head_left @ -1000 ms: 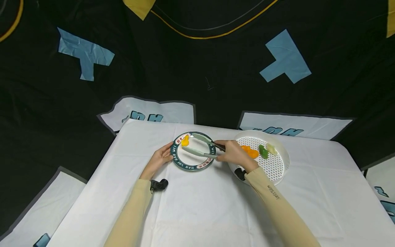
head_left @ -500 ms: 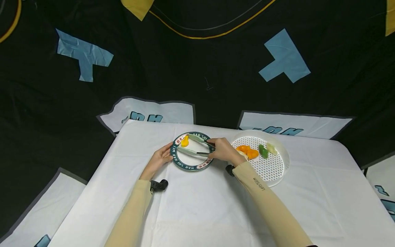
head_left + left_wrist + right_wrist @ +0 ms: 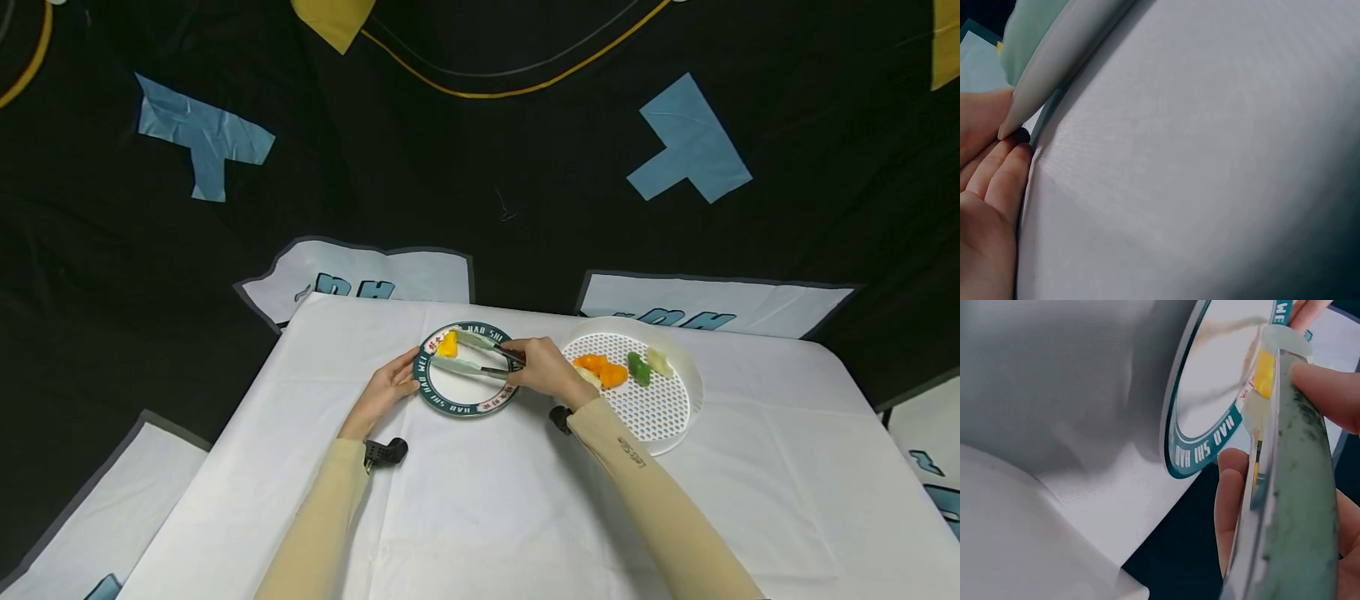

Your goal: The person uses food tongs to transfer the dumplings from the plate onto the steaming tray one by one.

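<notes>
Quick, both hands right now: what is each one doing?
Left hand: fingers straight, resting against the plate rim, holding nothing.
Right hand: gripping the tongs, tips by the yellow piece.

Both forearms reach forward from the near edge, in tan sleeves, angled in toward each other. Left hand lies low and flat, palm in, fingers straight and together, tips at the far right of the hand; nothing curled in it. Right hand sits further right and a bit farther away, knuckles up, wrist bent slightly left, fingers and thumb curled in a pinch on a pair of tongs. Black wrist mounts show under both wrists. The hands are near each other, not touching.
</notes>
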`<state>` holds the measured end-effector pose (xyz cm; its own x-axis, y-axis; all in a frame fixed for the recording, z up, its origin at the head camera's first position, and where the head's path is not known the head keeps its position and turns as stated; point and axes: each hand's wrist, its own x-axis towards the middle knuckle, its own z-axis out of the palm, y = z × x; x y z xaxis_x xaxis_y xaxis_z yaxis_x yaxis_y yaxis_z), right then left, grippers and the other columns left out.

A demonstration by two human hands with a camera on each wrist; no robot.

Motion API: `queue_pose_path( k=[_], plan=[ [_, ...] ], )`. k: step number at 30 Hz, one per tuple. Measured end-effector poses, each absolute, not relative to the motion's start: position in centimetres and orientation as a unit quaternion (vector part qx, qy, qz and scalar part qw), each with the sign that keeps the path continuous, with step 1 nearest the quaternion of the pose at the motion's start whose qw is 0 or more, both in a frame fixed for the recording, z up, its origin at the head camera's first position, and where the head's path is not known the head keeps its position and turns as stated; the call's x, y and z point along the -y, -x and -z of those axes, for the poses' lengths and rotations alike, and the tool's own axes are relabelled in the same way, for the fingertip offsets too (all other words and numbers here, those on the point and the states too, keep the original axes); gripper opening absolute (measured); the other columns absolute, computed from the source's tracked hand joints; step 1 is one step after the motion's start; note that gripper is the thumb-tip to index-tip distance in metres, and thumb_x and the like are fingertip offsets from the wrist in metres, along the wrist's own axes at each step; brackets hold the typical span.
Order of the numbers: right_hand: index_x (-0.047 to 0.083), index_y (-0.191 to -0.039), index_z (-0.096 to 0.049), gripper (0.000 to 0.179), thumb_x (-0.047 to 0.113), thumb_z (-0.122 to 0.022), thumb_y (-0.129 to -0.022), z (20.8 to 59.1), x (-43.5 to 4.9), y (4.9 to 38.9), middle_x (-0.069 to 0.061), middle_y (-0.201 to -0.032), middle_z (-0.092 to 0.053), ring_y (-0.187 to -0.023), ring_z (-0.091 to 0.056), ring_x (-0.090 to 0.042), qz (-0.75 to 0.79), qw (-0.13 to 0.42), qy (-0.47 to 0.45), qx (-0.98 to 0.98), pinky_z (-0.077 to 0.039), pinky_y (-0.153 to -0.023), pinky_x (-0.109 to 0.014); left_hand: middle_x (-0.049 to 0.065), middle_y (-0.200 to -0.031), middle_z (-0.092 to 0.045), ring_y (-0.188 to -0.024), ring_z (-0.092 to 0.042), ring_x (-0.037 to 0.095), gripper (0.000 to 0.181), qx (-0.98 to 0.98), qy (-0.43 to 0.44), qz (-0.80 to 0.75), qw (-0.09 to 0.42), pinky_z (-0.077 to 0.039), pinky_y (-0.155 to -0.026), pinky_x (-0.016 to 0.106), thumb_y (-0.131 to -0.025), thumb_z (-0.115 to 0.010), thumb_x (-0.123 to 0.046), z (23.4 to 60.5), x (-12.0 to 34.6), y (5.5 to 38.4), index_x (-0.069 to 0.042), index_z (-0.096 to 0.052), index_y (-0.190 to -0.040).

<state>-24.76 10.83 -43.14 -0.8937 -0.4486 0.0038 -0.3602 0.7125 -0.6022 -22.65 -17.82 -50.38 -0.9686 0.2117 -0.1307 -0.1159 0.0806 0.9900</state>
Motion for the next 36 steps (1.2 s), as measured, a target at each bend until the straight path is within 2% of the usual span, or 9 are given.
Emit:
queue_pose_path(
  k=[3, 8, 16, 21, 26, 31, 36],
  plan=[
    [-0.002, -0.124, -0.063, 0.054, 0.007, -0.076, -0.072, 42.7, -11.3, 24.4, -0.015, -0.119, -0.064, -0.098, -0.061, -0.022, 0.318, 0.064, 0.224, -0.919, -0.054, -0.088, -0.033, 0.020, -0.152, -0.027, -0.139, -0.029, 0.026, 0.065, -0.727, -0.034, -0.675, 0.122, -0.035, -0.107, 0.022, -0.092, -0.052, 0.006, 50.5, 17.9, 22.7, -0.002, -0.024, -0.150],
    [-0.002, -0.123, -0.063, 0.054, 0.004, -0.073, -0.070, 41.8, -12.5, 23.8, -0.015, -0.117, -0.065, -0.091, -0.060, -0.021, 0.339, 0.043, 0.234, -0.910, -0.055, -0.083, -0.033, 0.022, -0.152, -0.026, -0.139, -0.028, 0.028, 0.065, -0.731, -0.042, -0.671, 0.116, -0.033, -0.109, 0.024, -0.092, -0.053, 0.006, 50.7, 18.0, 22.8, -0.002, -0.024, -0.150],
    [0.001, -0.123, -0.064, 0.055, 0.004, -0.072, -0.069, 40.5, -15.3, 22.4, -0.014, -0.114, -0.066, -0.083, -0.057, -0.021, 0.351, 0.021, 0.225, -0.909, -0.054, -0.073, -0.032, 0.024, -0.151, -0.027, -0.138, -0.030, 0.030, 0.065, -0.727, -0.052, -0.676, 0.113, -0.037, -0.106, 0.021, -0.090, -0.052, 0.008, 50.6, 18.0, 22.7, 0.002, -0.024, -0.149],
    [0.003, -0.125, -0.064, 0.057, 0.006, -0.073, -0.069, 39.9, -17.8, 21.1, -0.015, -0.114, -0.066, -0.085, -0.059, -0.023, 0.349, 0.012, 0.213, -0.913, -0.054, -0.073, -0.034, 0.023, -0.151, -0.026, -0.139, -0.028, 0.029, 0.065, -0.722, -0.056, -0.680, 0.113, -0.035, -0.107, 0.021, -0.091, -0.052, 0.007, 50.6, 17.9, 22.7, 0.003, -0.023, -0.149],
    [0.003, -0.125, -0.063, 0.056, 0.004, -0.074, -0.070, 40.0, -20.8, 20.0, -0.015, -0.115, -0.065, -0.090, -0.060, -0.025, 0.354, 0.011, 0.190, -0.916, -0.054, -0.078, -0.037, 0.023, -0.151, -0.027, -0.139, -0.028, 0.028, 0.065, -0.722, -0.055, -0.680, 0.115, -0.035, -0.107, 0.021, -0.091, -0.052, 0.007, 50.8, 17.9, 22.8, 0.002, -0.024, -0.149],
    [0.000, -0.126, -0.062, 0.056, 0.004, -0.075, -0.072, 40.1, -23.9, 18.7, -0.020, -0.120, -0.062, -0.101, -0.059, -0.031, 0.342, 0.013, 0.151, -0.927, -0.054, -0.088, -0.046, 0.022, -0.151, -0.027, -0.139, -0.029, 0.028, 0.065, -0.725, -0.047, -0.678, 0.115, -0.035, -0.106, 0.021, -0.091, -0.053, 0.006, 50.7, 17.9, 22.9, 0.001, -0.024, -0.150],
    [-0.003, -0.127, -0.059, 0.057, 0.005, -0.076, -0.073, 40.3, -27.2, 16.9, -0.026, -0.126, -0.056, -0.113, -0.053, -0.040, 0.333, 0.009, 0.121, -0.935, -0.048, -0.094, -0.055, 0.022, -0.152, -0.027, -0.139, -0.029, 0.029, 0.065, -0.725, -0.048, -0.678, 0.115, -0.035, -0.106, 0.021, -0.091, -0.053, 0.007, 50.6, 17.9, 22.8, 0.001, -0.024, -0.150]
  ],
)
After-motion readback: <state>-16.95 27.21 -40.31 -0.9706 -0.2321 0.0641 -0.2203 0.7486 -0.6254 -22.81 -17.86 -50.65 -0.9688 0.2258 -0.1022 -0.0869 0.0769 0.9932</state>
